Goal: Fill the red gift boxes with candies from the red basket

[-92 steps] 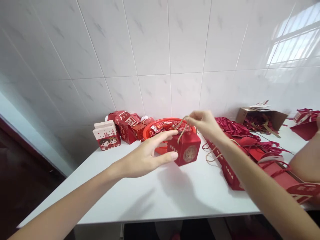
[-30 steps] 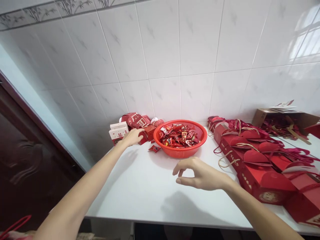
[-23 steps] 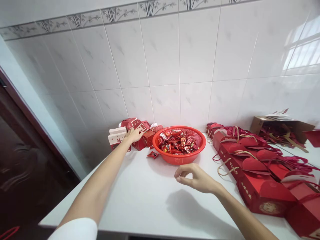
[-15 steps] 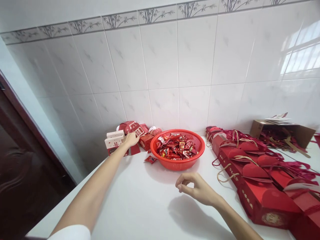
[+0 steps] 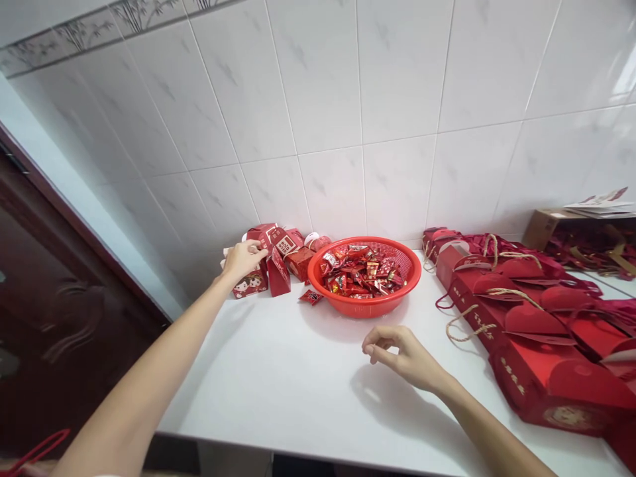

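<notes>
My left hand [image 5: 243,260] reaches to the far left of the table, fingers bent over the top of a small red-and-white gift box [image 5: 250,283] printed with cartoon faces. Its fingertips look closed on the box's top edge, partly hidden by the hand. Beside it stand other small red gift boxes [image 5: 279,273]. Above the table in front, my right hand [image 5: 405,354] hovers with curled fingers, thumb and forefinger close together, nothing in them. Behind it sits a red plastic basket [image 5: 364,309] of wrapped candies [image 5: 360,271]. One loose candy packet [image 5: 311,297] lies left of the basket.
Rows of larger red gift boxes [image 5: 541,358] with rope handles [image 5: 470,331] line the right side. A cardboard box [image 5: 539,230] of dark red ribbon stands at the back right. The tiled wall [image 5: 328,179] bounds the table [image 5: 268,384] behind.
My left hand has shifted left, from the red boxes to the cartoon-face box. My right hand keeps its curled pose. The camera view has tilted down.
</notes>
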Available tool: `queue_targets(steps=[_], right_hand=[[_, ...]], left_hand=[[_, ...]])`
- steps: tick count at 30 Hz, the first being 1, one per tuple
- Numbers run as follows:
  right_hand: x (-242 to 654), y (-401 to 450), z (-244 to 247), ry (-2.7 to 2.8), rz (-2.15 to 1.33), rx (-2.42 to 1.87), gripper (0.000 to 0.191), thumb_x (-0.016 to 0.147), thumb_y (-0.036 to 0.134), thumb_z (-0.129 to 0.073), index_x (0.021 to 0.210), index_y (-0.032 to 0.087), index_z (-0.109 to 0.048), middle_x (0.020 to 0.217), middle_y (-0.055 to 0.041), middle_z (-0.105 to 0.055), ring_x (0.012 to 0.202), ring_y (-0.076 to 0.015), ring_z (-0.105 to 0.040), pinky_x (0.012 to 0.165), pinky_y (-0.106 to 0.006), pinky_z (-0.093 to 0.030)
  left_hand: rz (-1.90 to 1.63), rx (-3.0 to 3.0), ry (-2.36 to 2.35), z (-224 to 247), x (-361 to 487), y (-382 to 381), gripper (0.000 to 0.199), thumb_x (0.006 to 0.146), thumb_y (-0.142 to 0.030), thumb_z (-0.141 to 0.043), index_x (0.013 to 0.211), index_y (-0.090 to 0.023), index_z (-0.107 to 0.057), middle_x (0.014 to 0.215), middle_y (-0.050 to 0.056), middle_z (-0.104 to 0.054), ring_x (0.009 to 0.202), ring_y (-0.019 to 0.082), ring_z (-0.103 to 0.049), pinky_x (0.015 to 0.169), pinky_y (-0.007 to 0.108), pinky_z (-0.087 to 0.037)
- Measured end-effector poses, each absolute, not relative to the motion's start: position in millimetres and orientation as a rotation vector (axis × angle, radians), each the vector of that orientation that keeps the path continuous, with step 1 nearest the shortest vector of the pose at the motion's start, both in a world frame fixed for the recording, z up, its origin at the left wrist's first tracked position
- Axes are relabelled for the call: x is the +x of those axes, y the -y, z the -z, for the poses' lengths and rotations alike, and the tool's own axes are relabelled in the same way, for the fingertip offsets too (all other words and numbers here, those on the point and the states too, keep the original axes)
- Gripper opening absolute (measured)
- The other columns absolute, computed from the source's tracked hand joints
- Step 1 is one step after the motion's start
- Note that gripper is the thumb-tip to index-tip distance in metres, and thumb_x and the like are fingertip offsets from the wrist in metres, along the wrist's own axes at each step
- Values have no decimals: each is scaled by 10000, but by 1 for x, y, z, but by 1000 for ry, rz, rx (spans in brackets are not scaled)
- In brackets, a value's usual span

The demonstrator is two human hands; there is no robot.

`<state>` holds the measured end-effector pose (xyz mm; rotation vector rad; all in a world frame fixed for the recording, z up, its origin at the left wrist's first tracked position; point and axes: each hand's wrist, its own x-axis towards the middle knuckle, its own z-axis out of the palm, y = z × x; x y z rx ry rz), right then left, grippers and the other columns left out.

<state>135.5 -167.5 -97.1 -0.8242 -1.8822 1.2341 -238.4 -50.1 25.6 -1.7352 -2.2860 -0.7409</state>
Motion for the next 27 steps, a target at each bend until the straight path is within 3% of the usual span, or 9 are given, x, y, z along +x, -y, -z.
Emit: queue_targets(steps=[3,6,10,14,19,23,27], right_hand=[[132,166,100,1884,-1256,-820,191,856,339,-607,804,167,-671,736,-31,-678,680,-159,-659,678,-270,-504],[133,163,104,1853,-1282,-825,199,836,353,-617,793,165,-666,743,-31,-680,673,-161,-669,681,-279,-517],[139,159,106,1807,-1241,-855,221,835,379,-620,780,168,-657,738,-29,-682,653,-159,-661,681,-293,-523],[138,160,104,1808,-1226,-850,235,847,393,-621,784,170,-657,740,-31,-684,647,-158,-659,674,-295,-524],[134,165,101,1850,-1237,-838,228,867,383,-615,803,170,-665,736,-33,-680,670,-161,-665,678,-288,-519],[136,166,100,1859,-1229,-853,238,877,390,-607,806,170,-663,741,-34,-677,675,-162,-664,682,-287,-515],[139,165,100,1855,-1214,-868,255,879,405,-608,799,170,-664,754,-39,-691,675,-164,-661,674,-288,-516]], left_hand=[[606,-1707,2309,-21,-225,42,488,787,-377,-697,1221,-156,-668,1179,141,-740,1099,314,-687,866,341,-534],[552,-1647,2418,-14,-218,33,360,797,-297,-650,1120,-147,-705,1173,165,-736,1085,321,-686,835,339,-530],[819,-1547,2450,-18,-229,32,362,751,-167,-588,1078,-182,-742,1156,114,-753,1082,298,-682,835,321,-525],[1124,-1551,2430,-38,-249,47,288,696,-240,-606,921,-174,-773,945,80,-783,918,291,-688,723,307,-525],[1265,-1969,2495,-52,-235,74,162,608,-282,-592,644,-173,-706,719,21,-718,663,174,-606,556,230,-457],[1138,-2303,2466,-41,-195,93,181,559,-234,-587,663,-181,-725,649,-9,-673,603,146,-557,544,233,-435],[1065,-2756,2366,-24,-162,104,180,579,-254,-630,705,-183,-737,693,9,-704,664,171,-620,626,274,-507]])
